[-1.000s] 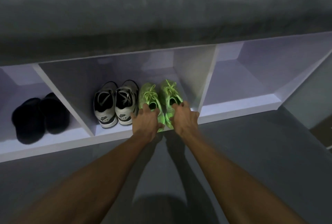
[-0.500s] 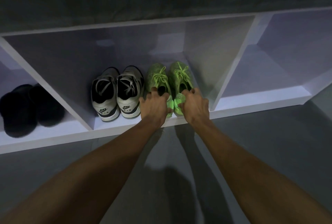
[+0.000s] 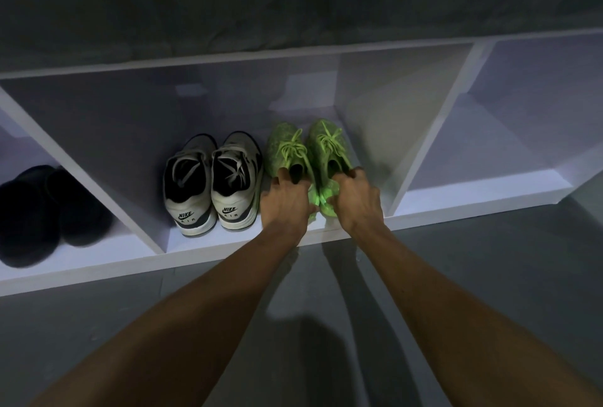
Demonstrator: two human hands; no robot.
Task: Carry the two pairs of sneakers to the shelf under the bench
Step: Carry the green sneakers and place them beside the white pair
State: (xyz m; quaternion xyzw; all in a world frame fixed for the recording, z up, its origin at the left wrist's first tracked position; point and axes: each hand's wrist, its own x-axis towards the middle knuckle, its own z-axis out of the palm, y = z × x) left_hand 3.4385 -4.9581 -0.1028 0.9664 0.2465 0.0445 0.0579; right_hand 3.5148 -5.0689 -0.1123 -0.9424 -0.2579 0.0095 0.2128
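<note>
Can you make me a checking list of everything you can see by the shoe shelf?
Surface: white shelf under the bench, split into compartments; grey floor in front.
Job's things: grey and white Nike sneakers and green sneakers side by side in the middle compartment, toes pointing inward.
Clutter: black slippers in the left compartment; the right compartment shows nothing.
Hands: left hand grips the heel of the left green sneaker; right hand grips the heel of the right one.
Cables: nothing seen.
Surroundings: dark bench cushion above the shelf; dim light.
</note>
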